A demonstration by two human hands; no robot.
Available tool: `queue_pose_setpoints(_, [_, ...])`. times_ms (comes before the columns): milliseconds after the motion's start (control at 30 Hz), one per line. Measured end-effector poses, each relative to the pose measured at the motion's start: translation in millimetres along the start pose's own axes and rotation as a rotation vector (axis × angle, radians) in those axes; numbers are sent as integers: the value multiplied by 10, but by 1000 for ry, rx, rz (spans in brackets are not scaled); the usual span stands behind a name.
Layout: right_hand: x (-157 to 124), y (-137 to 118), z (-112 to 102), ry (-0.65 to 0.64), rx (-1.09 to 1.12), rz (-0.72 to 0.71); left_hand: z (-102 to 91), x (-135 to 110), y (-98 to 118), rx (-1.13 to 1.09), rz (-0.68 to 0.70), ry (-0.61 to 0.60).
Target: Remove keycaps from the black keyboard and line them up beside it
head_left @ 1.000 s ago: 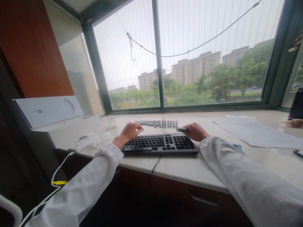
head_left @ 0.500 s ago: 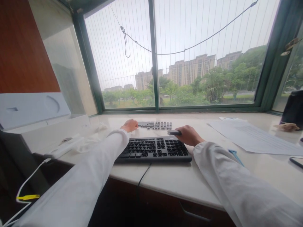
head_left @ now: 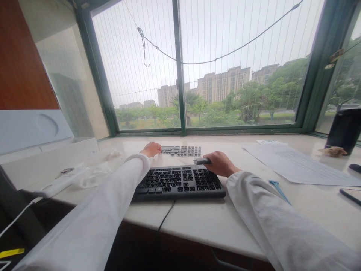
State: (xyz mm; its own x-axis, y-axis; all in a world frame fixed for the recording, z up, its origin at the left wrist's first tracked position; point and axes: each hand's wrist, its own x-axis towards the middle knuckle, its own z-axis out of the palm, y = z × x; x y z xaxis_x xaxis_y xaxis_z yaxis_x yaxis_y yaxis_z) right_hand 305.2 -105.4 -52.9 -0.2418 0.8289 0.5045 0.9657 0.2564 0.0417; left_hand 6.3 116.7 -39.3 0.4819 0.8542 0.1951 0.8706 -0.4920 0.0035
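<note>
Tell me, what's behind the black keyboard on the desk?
Behind the keyboard lie rows of loose grey keycaps. The left hand reaches their left end, hiding whatever is under it. The right hand holds a small dark tool near them.

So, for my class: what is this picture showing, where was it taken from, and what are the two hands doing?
There is no machine here. The picture comes from a camera worn on a person's head, looking forward and down at their own white-sleeved arms. On the pale windowsill counter lies a black keyboard. The left hand reaches beyond it to a row of loose dark keycaps. The right hand grips a small dark tool; what it is cannot be told. Papers lie to the right.
</note>
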Motion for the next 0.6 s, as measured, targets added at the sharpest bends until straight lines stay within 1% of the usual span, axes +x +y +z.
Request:
queue_pose_setpoints(367, [-5,1,-2,-15,-1,19,8,79,6,-17,-4,-10])
queue_pose_setpoints(600, [-8,28,34,-16,-10,48,-20,53,10,-29,-20,-35])
